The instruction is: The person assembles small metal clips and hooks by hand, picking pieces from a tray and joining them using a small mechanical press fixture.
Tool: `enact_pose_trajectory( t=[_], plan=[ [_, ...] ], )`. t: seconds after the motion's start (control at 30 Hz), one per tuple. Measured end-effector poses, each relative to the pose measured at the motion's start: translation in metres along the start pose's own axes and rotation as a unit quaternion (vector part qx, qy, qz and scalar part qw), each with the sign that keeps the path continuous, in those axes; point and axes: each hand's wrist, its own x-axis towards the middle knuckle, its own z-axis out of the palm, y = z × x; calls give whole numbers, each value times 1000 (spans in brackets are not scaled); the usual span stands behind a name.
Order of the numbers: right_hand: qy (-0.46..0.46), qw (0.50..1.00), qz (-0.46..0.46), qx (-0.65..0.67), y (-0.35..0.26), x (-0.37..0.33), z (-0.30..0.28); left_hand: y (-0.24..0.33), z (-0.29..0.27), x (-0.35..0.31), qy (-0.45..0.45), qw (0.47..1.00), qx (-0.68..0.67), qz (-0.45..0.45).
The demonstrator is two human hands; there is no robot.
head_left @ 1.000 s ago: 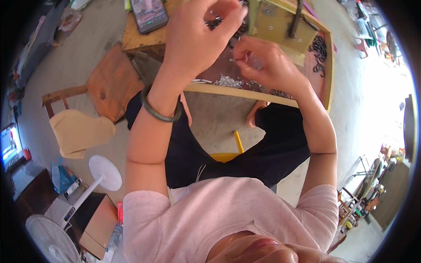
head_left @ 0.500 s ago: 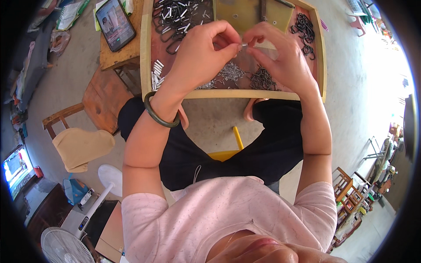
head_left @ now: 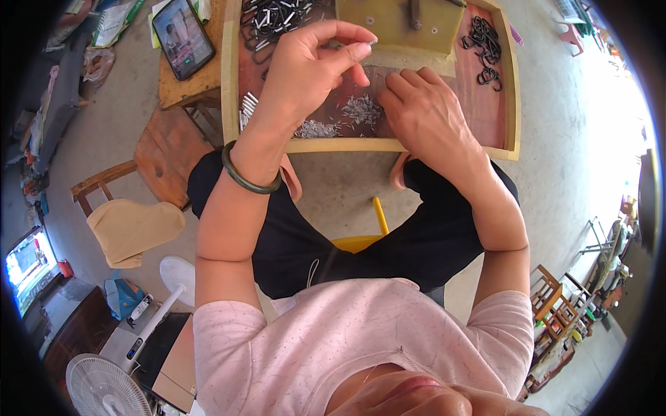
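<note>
My left hand (head_left: 326,62) is raised over the tray, thumb and forefinger pinched on a small silvery metal piece (head_left: 373,41); most of that piece is hidden by the fingertips. Lower and to the right, my right hand (head_left: 427,111) reaches down with its fingers bunched, over the spot of a small dark metal pile. Its fingertips are partly hidden, and whatever they grip cannot be made out. Between the hands lies a heap of tiny silvery pins (head_left: 361,109). Another pale heap of small pieces (head_left: 318,130) sits along the near edge, with short silver tubes (head_left: 248,107) at the left.
The shallow tray (head_left: 326,145) has a raised wooden rim. Black metal hooks with silver tubes (head_left: 277,21) fill its far left; plain black hooks (head_left: 483,41) lie at the right. A yellowish plate (head_left: 388,31) lies at the back. A phone (head_left: 183,40) rests on a wooden stand leftward.
My hands have parted. The left keeps its pinch on the small piece, slightly higher; the right has come down and turned palm-down over the dark pile.
</note>
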Motion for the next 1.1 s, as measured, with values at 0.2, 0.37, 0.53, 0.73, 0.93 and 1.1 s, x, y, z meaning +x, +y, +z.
enact_pose_trajectory(
  t=[0.2, 0.37, 0.53, 0.73, 0.93, 1.1],
  plan=[
    [55, 912, 172, 368, 22, 3, -17, 6, 6, -7, -1, 1000, -4, -6],
    [154, 722, 227, 635, 28, 15, -13, 3, 9, -8, -33, 999, -6, -5],
    [137, 709, 211, 658, 25, 22, -7, 3, 11, -7, -46, 997, -48, 28],
    [138, 705, 222, 660, 19, 24, -4, 1, 10, -5, -55, 995, -82, 20],
    [183, 842, 160, 481, 9, 28, -3, -1, 8, -8, -31, 995, -95, -12],
    [83, 975, 33, 202, 15, 21, 4, 1, -3, -6, 12, 998, -53, 32]
  ],
)
